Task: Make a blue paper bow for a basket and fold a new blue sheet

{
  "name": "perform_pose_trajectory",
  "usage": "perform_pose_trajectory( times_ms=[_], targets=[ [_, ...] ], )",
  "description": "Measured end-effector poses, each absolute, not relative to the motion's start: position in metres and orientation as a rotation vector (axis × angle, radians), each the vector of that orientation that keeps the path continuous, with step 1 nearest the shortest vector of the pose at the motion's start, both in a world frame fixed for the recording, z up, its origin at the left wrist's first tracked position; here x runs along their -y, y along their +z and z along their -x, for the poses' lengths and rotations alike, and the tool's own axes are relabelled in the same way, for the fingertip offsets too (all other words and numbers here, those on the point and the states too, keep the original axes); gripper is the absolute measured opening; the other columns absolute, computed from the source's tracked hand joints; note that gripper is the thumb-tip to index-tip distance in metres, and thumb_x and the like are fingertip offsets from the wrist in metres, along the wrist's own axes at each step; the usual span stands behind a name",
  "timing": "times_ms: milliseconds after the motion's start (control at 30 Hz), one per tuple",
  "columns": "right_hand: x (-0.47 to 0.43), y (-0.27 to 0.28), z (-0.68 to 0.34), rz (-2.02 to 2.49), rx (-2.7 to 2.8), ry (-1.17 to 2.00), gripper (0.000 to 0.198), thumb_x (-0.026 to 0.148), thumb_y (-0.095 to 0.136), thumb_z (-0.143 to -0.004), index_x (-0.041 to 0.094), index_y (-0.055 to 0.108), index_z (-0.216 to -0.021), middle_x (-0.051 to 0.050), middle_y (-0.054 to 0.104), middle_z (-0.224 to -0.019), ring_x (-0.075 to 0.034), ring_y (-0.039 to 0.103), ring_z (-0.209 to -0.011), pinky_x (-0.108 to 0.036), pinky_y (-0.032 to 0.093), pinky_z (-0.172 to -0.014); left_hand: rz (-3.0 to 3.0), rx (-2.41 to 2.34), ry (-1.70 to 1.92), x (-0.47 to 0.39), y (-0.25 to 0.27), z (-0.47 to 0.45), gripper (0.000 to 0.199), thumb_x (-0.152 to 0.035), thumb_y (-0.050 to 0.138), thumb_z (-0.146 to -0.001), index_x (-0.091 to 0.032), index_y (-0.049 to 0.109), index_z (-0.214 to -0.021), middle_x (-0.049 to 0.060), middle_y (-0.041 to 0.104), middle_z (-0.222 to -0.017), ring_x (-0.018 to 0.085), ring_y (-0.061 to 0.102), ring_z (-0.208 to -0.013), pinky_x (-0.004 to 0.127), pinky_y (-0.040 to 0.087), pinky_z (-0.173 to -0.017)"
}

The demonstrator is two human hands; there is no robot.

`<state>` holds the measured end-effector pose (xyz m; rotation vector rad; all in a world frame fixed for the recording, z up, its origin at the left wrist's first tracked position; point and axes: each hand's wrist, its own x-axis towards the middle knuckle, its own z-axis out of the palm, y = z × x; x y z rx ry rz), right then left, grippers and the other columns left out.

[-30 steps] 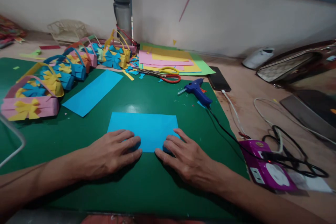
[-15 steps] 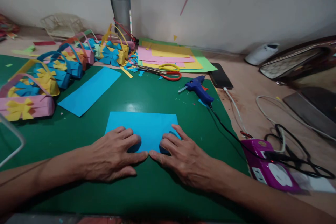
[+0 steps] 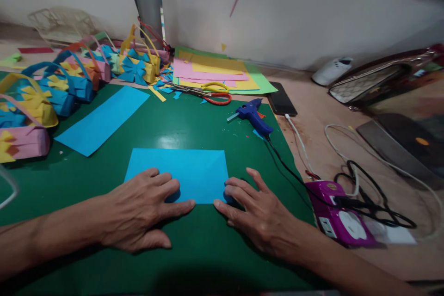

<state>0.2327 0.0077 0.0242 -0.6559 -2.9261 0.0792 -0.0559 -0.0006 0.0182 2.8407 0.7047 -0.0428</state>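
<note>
A blue sheet of paper (image 3: 194, 171) lies flat on the green mat (image 3: 187, 249), its near edge running between my hands. My left hand (image 3: 142, 208) rests on its left part, fingers apart, with the index fingertip at the near edge. At the right end of that edge, my right hand (image 3: 256, 208) touches the paper with its fingertips, fingers spread. The parts of the sheet beneath my fingers are hidden. Farther off to the left lies a second blue paper strip (image 3: 104, 120), set at a slant.
Small paper baskets (image 3: 52, 97) with bows line the left. Scissors (image 3: 217, 95) lie before stacked coloured paper (image 3: 215, 67). A blue glue gun (image 3: 255, 115) trails its cord to a purple power strip (image 3: 340, 217). A phone (image 3: 282, 99) and a bottle (image 3: 147, 9) stand farther back.
My right hand has slid rightward along the near edge, away from my left hand, to the paper's right corner. My left hand stays on the sheet. The whole view has shifted slightly.
</note>
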Motion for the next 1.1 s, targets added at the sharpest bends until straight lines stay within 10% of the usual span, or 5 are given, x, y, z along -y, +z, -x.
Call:
perform_pose_trajectory(
  times_ms=[667, 1100],
  targets=[
    [0.003, 0.037, -0.248, 0.868, 2.761, -0.015, 0.021, 0.017, 0.042, -0.092, 0.017, 0.062, -0.097, -0.009, 0.065, -0.093, -0.024, 0.055, -0.102, -0.05, 0.03, -0.094, -3.04, -0.758, -0.308, -0.003, 0.027, 0.014, 0.08, -0.076, 0.025, -0.08, -0.031, 0.018, -0.146, 0.006, 0.054, -0.072, 0.023, 0.052, -0.051, 0.03, 0.027, -0.044],
    [-0.009, 0.011, -0.202, 0.873, 2.655, 0.228, 0.026, 0.012, 0.04, -0.091, 0.018, 0.052, -0.069, -0.001, 0.052, -0.063, -0.013, 0.044, -0.058, -0.026, 0.031, -0.055, -2.948, -0.732, 0.003, -0.001, 0.021, 0.058, 0.062, -0.065, 0.036, -0.086, -0.024, 0.04, -0.133, 0.005, 0.05, -0.087, 0.022, 0.045, -0.071, 0.035, 0.032, -0.061]
  ],
)
